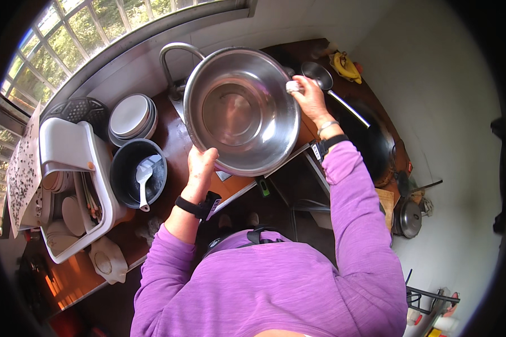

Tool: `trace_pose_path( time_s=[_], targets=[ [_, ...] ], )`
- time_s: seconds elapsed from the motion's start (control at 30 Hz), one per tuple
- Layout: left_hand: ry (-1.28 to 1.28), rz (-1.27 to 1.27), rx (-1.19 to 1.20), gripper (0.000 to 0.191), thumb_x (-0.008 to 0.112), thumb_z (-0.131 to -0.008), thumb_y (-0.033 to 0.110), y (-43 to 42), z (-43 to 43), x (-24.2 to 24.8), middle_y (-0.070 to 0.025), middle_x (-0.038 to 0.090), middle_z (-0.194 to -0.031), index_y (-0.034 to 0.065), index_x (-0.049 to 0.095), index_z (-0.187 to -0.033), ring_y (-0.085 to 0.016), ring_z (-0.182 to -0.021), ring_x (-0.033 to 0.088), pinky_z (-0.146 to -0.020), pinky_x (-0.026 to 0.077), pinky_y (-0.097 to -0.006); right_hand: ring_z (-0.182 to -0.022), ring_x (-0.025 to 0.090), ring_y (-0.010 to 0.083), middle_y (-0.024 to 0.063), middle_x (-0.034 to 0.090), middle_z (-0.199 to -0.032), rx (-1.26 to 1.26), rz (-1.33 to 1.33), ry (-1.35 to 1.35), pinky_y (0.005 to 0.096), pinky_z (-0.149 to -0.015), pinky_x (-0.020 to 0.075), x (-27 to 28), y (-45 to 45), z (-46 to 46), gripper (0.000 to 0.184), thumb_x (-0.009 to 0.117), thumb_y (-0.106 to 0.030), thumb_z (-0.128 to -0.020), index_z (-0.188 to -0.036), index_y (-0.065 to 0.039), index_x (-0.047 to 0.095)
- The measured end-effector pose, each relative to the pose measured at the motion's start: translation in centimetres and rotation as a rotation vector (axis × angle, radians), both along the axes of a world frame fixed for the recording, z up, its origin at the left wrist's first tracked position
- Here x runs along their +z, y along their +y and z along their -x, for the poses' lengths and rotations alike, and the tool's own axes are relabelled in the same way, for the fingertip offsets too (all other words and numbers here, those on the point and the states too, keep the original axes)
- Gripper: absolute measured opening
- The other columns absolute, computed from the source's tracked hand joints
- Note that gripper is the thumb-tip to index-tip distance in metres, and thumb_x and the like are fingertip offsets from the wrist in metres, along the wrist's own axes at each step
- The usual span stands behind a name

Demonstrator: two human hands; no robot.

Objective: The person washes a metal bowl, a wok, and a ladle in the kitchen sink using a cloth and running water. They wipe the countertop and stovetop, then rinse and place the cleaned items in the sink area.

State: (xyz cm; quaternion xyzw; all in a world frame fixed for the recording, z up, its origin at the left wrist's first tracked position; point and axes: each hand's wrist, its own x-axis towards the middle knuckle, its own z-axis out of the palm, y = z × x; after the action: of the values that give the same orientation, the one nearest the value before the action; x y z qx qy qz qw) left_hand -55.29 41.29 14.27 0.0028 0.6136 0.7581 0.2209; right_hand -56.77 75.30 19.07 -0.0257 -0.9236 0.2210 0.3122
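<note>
A large stainless steel basin (274,113) is tilted above the sink area, its inside facing me. My left hand (201,170) grips its lower left rim, thumb on the inside and fingers hidden behind. My right hand (308,96) is at the basin's right rim, with a small whitish wad (294,86) in its fingers; whether it also grips the rim I cannot tell. A curved metal faucet (165,63) stands behind the basin at the left. The basin hides most of the sink.
At left are a dark bowl (117,181) holding a white spoon (144,173), stacked bowls (130,116) and a white dish rack (103,210). A ladle (348,108) lies over a dark wok (367,143) at right, with bananas (345,67) behind. A lidded pot (410,218) sits farther right.
</note>
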Motion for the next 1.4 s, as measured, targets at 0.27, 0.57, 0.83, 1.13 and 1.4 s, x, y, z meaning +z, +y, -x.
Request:
trace_pose_path(
  time_s=[0.27,0.57,0.83,1.13,1.4],
  targets=[
    [0.111,0.263,0.195,0.037,0.048,-0.072,0.003,0.1,-2.0,1.3,-0.0113,0.065,-0.090,-0.0027,0.056,-0.108,-0.020,-0.080,0.061,-0.074,0.048,-0.0308,-0.096,0.052,0.0240,0.0073,0.056,-0.098,0.407,-0.847,0.000,0.0311,-0.085,0.0478,-1.2,0.6,5.5,0.013,0.056,-0.012,-0.071,-0.079,-0.008,0.065],
    [0.239,0.251,0.352,0.043,0.047,-0.073,0.002,2.2,-0.9,1.3,-0.0148,0.067,-0.095,0.0024,0.056,-0.115,-0.022,-0.090,0.062,-0.081,0.046,-0.0313,-0.082,0.059,0.0366,0.0201,0.063,-0.087,0.180,0.336,-0.566,0.0410,-0.073,0.0487,-9.7,-5.6,-3.6,0.015,0.056,-0.004,-0.071,-0.082,-0.005,0.067],
    [0.383,0.253,0.429,0.042,0.049,-0.074,0.001,2.3,-0.3,2.7,-0.0088,0.065,-0.098,-0.0012,0.054,-0.116,-0.014,-0.088,0.060,-0.079,0.047,-0.0265,-0.098,0.057,0.0221,0.0140,0.059,-0.108,0.681,0.903,-0.537,0.0313,-0.087,0.0446,-8.1,-16.3,-5.0,0.036,0.059,-0.008,-0.080,-0.115,-0.001,0.056],
    [0.479,0.360,0.456,0.052,0.050,-0.073,0.004,0.0,-0.2,4.2,-0.0132,0.067,-0.092,0.0081,0.051,-0.125,-0.021,-0.085,0.064,-0.078,0.048,-0.0296,-0.097,0.049,0.0282,0.0087,0.055,-0.097,0.384,-0.778,-0.236,0.0357,-0.080,0.0460,-5.6,-2.5,2.1,0.017,0.057,-0.011,-0.071,-0.084,-0.011,0.067],
    [0.584,0.424,0.509,0.053,0.050,-0.074,0.006,0.0,0.2,4.8,-0.0186,0.065,-0.087,0.0129,0.050,-0.127,-0.028,-0.080,0.065,-0.076,0.048,-0.0329,-0.094,0.047,0.0250,0.0050,0.052,-0.102,0.278,-0.867,0.050,0.0344,-0.078,0.0459,-0.6,-0.7,6.5,0.021,0.056,-0.013,-0.072,-0.091,-0.010,0.064]
  ],
)
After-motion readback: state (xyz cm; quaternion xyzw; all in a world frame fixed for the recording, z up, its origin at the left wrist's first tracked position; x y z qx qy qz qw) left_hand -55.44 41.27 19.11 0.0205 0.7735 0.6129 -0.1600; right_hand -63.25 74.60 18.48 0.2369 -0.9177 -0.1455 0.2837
